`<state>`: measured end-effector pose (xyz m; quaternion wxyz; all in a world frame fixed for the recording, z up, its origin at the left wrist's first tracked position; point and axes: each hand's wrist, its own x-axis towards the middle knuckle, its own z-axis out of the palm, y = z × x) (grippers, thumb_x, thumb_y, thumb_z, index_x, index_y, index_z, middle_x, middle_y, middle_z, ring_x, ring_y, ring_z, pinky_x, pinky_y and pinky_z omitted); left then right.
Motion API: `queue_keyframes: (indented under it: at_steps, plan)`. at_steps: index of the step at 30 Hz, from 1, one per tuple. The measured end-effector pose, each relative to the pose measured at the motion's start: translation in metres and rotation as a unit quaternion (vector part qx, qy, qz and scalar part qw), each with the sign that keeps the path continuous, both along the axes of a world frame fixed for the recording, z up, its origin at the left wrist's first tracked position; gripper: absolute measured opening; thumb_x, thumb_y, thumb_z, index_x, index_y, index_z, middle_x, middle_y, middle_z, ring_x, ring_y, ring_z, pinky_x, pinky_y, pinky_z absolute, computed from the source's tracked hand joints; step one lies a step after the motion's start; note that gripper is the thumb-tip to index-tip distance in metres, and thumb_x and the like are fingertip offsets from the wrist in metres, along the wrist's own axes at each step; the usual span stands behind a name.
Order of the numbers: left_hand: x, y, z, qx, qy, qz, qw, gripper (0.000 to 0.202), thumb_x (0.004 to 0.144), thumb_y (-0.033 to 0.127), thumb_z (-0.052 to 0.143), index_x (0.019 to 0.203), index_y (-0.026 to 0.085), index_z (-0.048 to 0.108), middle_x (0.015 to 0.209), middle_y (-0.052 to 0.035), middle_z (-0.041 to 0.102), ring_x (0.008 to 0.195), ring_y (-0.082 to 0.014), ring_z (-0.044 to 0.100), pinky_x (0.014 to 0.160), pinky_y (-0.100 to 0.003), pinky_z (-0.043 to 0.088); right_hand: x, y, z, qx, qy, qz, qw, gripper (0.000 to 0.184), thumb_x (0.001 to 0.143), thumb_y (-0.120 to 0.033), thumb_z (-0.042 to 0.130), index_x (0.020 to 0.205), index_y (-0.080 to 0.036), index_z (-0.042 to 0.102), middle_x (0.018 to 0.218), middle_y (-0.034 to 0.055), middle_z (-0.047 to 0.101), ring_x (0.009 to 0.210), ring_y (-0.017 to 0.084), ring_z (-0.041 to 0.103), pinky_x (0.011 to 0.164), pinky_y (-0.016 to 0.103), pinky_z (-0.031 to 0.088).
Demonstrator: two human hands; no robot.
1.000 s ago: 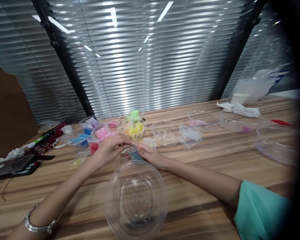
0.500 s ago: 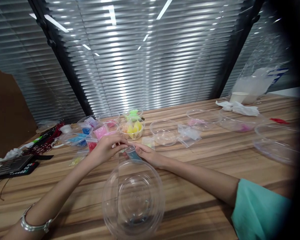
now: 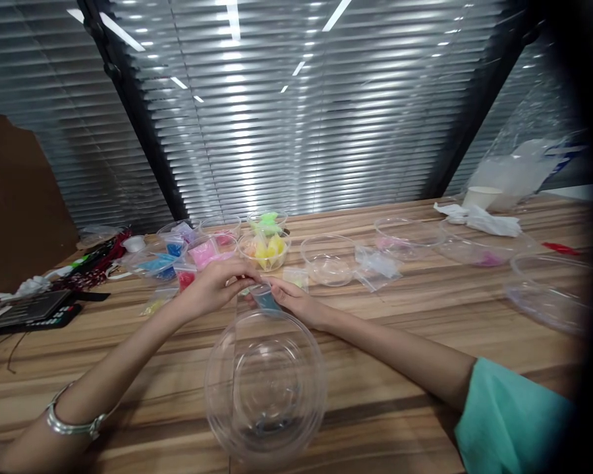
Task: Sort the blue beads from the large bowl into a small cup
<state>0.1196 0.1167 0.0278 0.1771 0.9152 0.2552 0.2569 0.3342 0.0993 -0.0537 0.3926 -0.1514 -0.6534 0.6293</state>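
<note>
Just beyond a large clear round bowl (image 3: 217,395), both hands meet at a small see-through plastic bag (image 3: 265,300) with bluish-teal contents. My right hand (image 3: 299,304) grips the bag from its right side, the thumb lying along it. My left hand (image 3: 225,283) bends over the bag's top edge, with its fingertips pinched together there. The hand partly hides the tips and the far side of the bag. Inside the near bowl, little dark bits show at the bottom.
Behind my left hand, clear bowls hold pink bags (image 3: 203,253), blue bags (image 3: 158,263) and yellow bags (image 3: 271,251). A clear bowl (image 3: 329,260) and crumpled plastic bags (image 3: 377,264) lie beyond my right hand. Farther right are more bowls, tissues (image 3: 491,220) and a paper cup (image 3: 481,197). A calculator (image 3: 44,319) lies left.
The whole view has shifted slightly. Both hands stay at the bag, and my left fingers sit a little closer over its top edge.
</note>
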Motion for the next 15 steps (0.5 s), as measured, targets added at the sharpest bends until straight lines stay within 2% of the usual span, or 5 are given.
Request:
queue_keyframes:
  at_steps: [5, 9, 11, 15]
  plan:
    - [-0.0002, -0.0005, 0.0029, 0.005, 0.017, 0.009, 1.0, 0.012, 0.095, 0.02, 0.058, 0.102, 0.018, 0.068, 0.096, -0.0025, 0.071, 0.086, -0.0122, 0.066, 0.077, -0.024, 0.05, 0.0011, -0.0007, -0.0003, 0.018, -0.009, -0.005, 1.0, 0.063, 0.095, -0.063, 0.046, 0.142, -0.02, 0.048, 0.135, 0.0135, 0.06, 0.119, 0.024, 0.063, 0.107, 0.041, 0.045]
    - [0.0008, -0.0018, 0.005, 0.003, 0.021, 0.012, 1.0, 0.009, 0.095, 0.023, 0.059, 0.093, 0.017, 0.065, 0.086, -0.0011, 0.068, 0.079, -0.0118, 0.063, 0.072, -0.023, 0.048, 0.0032, -0.0015, 0.0001, 0.033, -0.028, -0.025, 0.999, 0.062, 0.095, -0.063, 0.046, 0.139, -0.019, 0.052, 0.133, 0.0128, 0.062, 0.123, 0.025, 0.06, 0.109, 0.044, 0.043]
    - [0.0013, -0.0016, 0.0044, 0.015, 0.019, -0.006, 1.0, 0.011, 0.096, 0.024, 0.058, 0.093, 0.016, 0.066, 0.091, -0.0033, 0.068, 0.085, -0.0135, 0.064, 0.076, -0.025, 0.049, 0.004, -0.0021, 0.0004, 0.034, -0.039, -0.039, 0.998, 0.062, 0.095, -0.063, 0.047, 0.139, -0.02, 0.052, 0.135, 0.0125, 0.06, 0.128, 0.026, 0.056, 0.112, 0.046, 0.04]
    - [0.0015, 0.0, 0.0048, 0.046, 0.014, -0.033, 0.998, 0.017, 0.098, 0.022, 0.055, 0.105, 0.018, 0.07, 0.108, -0.0084, 0.067, 0.099, -0.0171, 0.064, 0.086, -0.03, 0.051, 0.0054, -0.0029, 0.0011, 0.037, -0.057, -0.056, 0.996, 0.06, 0.095, -0.063, 0.047, 0.137, -0.022, 0.055, 0.138, 0.0111, 0.058, 0.137, 0.028, 0.046, 0.114, 0.048, 0.038]
